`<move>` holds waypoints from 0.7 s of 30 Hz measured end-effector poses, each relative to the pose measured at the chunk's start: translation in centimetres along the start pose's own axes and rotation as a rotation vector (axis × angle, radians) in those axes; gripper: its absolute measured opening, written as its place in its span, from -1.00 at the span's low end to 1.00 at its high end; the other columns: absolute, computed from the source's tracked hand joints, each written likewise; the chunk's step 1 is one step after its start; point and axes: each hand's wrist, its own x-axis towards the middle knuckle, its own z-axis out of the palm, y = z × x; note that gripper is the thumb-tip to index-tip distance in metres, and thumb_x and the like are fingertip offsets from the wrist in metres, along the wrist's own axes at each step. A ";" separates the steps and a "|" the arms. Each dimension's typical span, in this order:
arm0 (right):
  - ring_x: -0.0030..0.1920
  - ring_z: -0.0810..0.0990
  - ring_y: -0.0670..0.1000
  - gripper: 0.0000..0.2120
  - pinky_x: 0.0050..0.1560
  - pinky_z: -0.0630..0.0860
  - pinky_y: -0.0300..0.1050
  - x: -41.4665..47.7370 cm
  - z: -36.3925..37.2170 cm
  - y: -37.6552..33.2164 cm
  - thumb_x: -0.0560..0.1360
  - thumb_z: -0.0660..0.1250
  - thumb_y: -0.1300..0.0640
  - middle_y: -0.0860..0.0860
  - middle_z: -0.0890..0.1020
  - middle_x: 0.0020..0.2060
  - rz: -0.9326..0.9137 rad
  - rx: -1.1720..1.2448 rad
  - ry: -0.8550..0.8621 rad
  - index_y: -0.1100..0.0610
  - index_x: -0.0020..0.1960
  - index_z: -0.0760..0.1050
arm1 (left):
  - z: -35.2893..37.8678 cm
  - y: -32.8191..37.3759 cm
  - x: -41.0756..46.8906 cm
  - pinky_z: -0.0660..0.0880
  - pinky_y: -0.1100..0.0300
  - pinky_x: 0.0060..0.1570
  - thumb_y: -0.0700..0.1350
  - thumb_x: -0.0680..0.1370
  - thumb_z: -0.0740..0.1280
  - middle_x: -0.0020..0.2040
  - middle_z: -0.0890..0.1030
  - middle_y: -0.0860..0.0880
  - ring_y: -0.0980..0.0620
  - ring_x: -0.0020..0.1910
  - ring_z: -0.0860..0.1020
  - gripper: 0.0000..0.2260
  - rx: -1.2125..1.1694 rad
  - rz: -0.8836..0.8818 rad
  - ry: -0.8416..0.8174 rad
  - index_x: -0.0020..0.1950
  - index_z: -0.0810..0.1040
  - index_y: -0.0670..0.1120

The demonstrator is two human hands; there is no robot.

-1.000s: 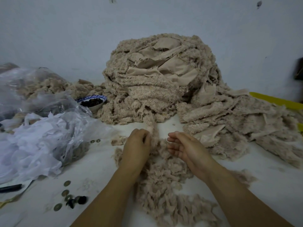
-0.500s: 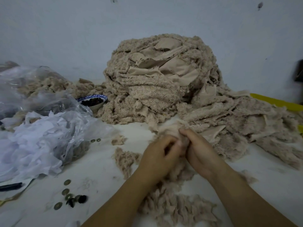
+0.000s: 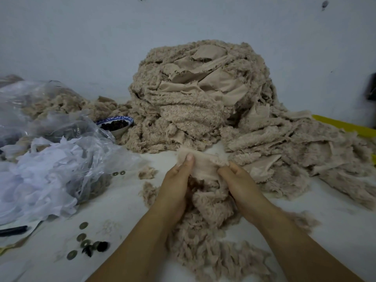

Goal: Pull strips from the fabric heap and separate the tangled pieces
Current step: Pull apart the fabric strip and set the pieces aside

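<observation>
Holding one beige strip (image 3: pixel 203 165) between both hands, we kept it just above the white counter (image 3: pixel 122 210), a little under the middle of the frame. Our left hand (image 3: pixel 177 184) gripped the left edge of the strip. Its thumb (image 3: pixel 189 159) lay flat on the smooth side, and the rest of the hand was curled behind the cloth, so the strip was pinched there. Our right hand (image 3: pixel 240 184) gripped the right edge, with its fingers (image 3: pixel 224 170) curled and pressed together round the fuzzy border. The strip was stretched between the two hands. Its lower part hung down into a loose pile of tangled pieces (image 3: pixel 209 247), which lay on the counter between our forearms at the bottom centre.

The big fabric heap (image 3: pixel 195 102) stood behind the hands in the middle of the frame, against the pale wall (image 3: pixel 81 37), and it spread lower toward the right side. On the left lay a clear plastic bag (image 3: pixel 67 151) with white scraps inside. A blue and white bowl (image 3: pixel 117 124) with small dark things stood just beside the heap. Some round metal discs (image 3: pixel 82 237) lay on the counter at the lower left. A yellow edge (image 3: pixel 343 126) showed at the right, behind the fabric.
</observation>
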 end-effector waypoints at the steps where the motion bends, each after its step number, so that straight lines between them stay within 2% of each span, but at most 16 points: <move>1: -0.06 0.68 -0.03 -0.88 0.10 0.62 0.09 -0.2 0.1 -0.1 0.48 0.32 -0.04 0.10 0.70 -0.06 -0.004 -0.030 -0.004 -0.11 -0.03 0.61 | 0.1 -0.1 -0.1 0.51 -0.05 0.27 0.11 0.59 0.29 0.10 0.71 -0.15 -0.09 0.14 0.67 -0.63 -0.004 -0.003 -0.030 0.12 0.69 -0.15; 3: 0.13 0.64 -0.07 -0.42 0.25 0.55 0.09 -0.4 0.0 -0.1 0.32 0.37 -0.27 -0.02 0.68 0.11 0.015 -0.051 -0.034 -0.11 0.29 0.48 | 0.1 -0.2 -0.3 0.49 0.02 0.28 0.16 0.58 0.26 0.12 0.71 -0.09 -0.03 0.17 0.66 -0.60 0.070 0.037 -0.092 0.11 0.71 -0.10; 4: 0.16 0.63 -0.11 -0.29 0.27 0.54 0.03 -0.4 0.0 0.0 0.28 0.37 -0.33 -0.09 0.67 0.15 0.023 -0.040 -0.036 -0.08 0.36 0.44 | 0.1 -0.2 -0.6 0.51 0.09 0.25 0.21 0.57 0.24 0.11 0.72 -0.04 0.03 0.17 0.65 -0.58 0.167 0.079 -0.120 0.10 0.72 -0.05; 5: 0.13 0.64 -0.14 -0.31 0.23 0.55 -0.03 -0.4 0.1 0.0 0.28 0.35 -0.36 -0.12 0.68 0.12 0.016 -0.058 -0.013 -0.08 0.33 0.46 | 0.1 -0.2 -0.8 0.54 0.17 0.20 0.27 0.55 0.22 0.09 0.72 0.00 0.08 0.14 0.66 -0.55 0.285 0.126 -0.138 0.09 0.73 -0.01; 6: 0.08 0.65 -0.16 -0.42 0.16 0.56 -0.10 -0.5 0.2 -0.1 0.32 0.34 -0.37 -0.14 0.69 0.08 0.006 -0.083 0.013 -0.11 0.25 0.50 | 0.2 -0.3 -1.0 0.57 0.21 0.13 0.32 0.54 0.19 0.04 0.73 0.01 0.09 0.08 0.67 -0.51 0.414 0.165 -0.142 0.05 0.73 0.00; 8: 0.01 0.65 -0.14 -0.70 0.06 0.54 -0.14 -0.1 0.0 -0.2 0.49 0.31 -0.29 -0.13 0.69 0.01 0.029 -0.077 0.126 -0.12 0.07 0.55 | 0.3 -0.7 -1.0 0.57 0.10 0.07 0.38 0.49 0.10 -0.05 0.71 -0.17 -0.05 -0.05 0.66 -0.32 0.656 0.226 -0.124 -0.02 0.69 -0.19; 9: 0.02 0.65 -0.10 -0.75 0.08 0.55 -0.10 0.1 -0.2 -0.3 0.55 0.28 -0.24 -0.11 0.68 0.00 0.042 -0.051 0.193 -0.10 0.04 0.56 | 0.3 -0.8 -1.0 0.56 0.06 0.03 0.39 0.48 0.06 -0.08 0.68 -0.26 -0.12 -0.09 0.63 -0.24 0.728 0.242 -0.115 -0.03 0.63 -0.30; 11: 0.11 0.64 0.01 -0.68 0.21 0.55 0.04 0.4 -0.6 -0.4 0.61 0.22 -0.19 -0.01 0.68 0.08 0.059 0.043 0.300 -0.02 0.16 0.59 | 0.4 -0.9 -1.1 0.48 0.18 -0.15 0.41 0.47 0.01 -0.15 0.62 -0.32 -0.12 -0.23 0.58 -0.19 0.784 0.247 -0.110 -0.08 0.57 -0.35; 13: 0.19 0.61 0.05 -0.57 0.31 0.51 0.10 0.4 -0.6 -0.7 0.63 0.17 -0.18 0.04 0.65 0.19 0.039 0.115 0.368 0.05 0.32 0.54 | 0.5 -0.8 -1.3 0.37 0.28 -0.27 0.44 0.46 -0.03 -0.20 0.58 -0.27 0.03 -0.30 0.50 -0.20 0.783 0.211 -0.110 -0.14 0.55 -0.30; 14: 0.21 0.60 0.04 -0.54 0.32 0.50 0.10 0.3 -0.5 -0.9 0.63 0.16 -0.20 0.03 0.64 0.21 0.027 0.148 0.390 0.06 0.36 0.52 | 0.6 -0.8 -1.3 0.36 0.35 -0.26 0.46 0.45 -0.05 -0.21 0.61 -0.15 0.12 -0.29 0.51 -0.22 0.757 0.186 -0.109 -0.16 0.57 -0.22; 16: 0.24 0.59 0.01 -0.50 0.33 0.49 0.08 0.3 -0.2 -1.0 0.62 0.15 -0.25 0.01 0.62 0.24 0.010 0.195 0.407 0.04 0.38 0.50 | 0.8 -0.8 -1.3 0.39 0.54 -0.17 0.50 0.42 -0.05 -0.20 0.65 0.28 0.40 -0.22 0.55 -0.42 0.658 0.139 -0.101 -0.21 0.62 0.18; 17: 0.25 0.58 0.00 -0.49 0.33 0.50 0.06 0.2 0.0 -1.2 0.61 0.14 -0.26 0.00 0.62 0.25 0.004 0.194 0.411 0.03 0.39 0.50 | 0.8 -0.6 -1.4 0.39 0.55 -0.10 0.51 0.41 -0.03 -0.17 0.64 0.38 0.50 -0.14 0.54 -0.48 0.606 0.111 -0.101 -0.17 0.62 0.29; 19: 0.16 0.65 -0.04 -0.51 0.18 0.59 -0.02 0.2 0.0 -1.3 0.61 0.14 -0.26 -0.02 0.68 0.15 -0.007 0.204 0.393 0.03 0.31 0.54 | 0.6 -0.5 -1.4 0.42 0.41 0.08 0.52 0.41 0.00 -0.02 0.65 0.35 0.46 0.02 0.55 -0.46 0.514 0.095 -0.131 0.02 0.64 0.29; 21: -0.04 0.72 -0.06 -0.61 -0.11 0.65 -0.18 0.2 -0.2 -1.4 0.61 0.16 -0.22 -0.03 0.75 -0.08 -0.019 0.247 0.336 0.03 0.13 0.59 | 0.4 -0.5 -1.3 0.50 0.30 0.13 0.54 0.44 0.02 0.06 0.68 0.22 0.30 0.08 0.60 -0.38 0.501 0.099 -0.174 0.09 0.66 0.19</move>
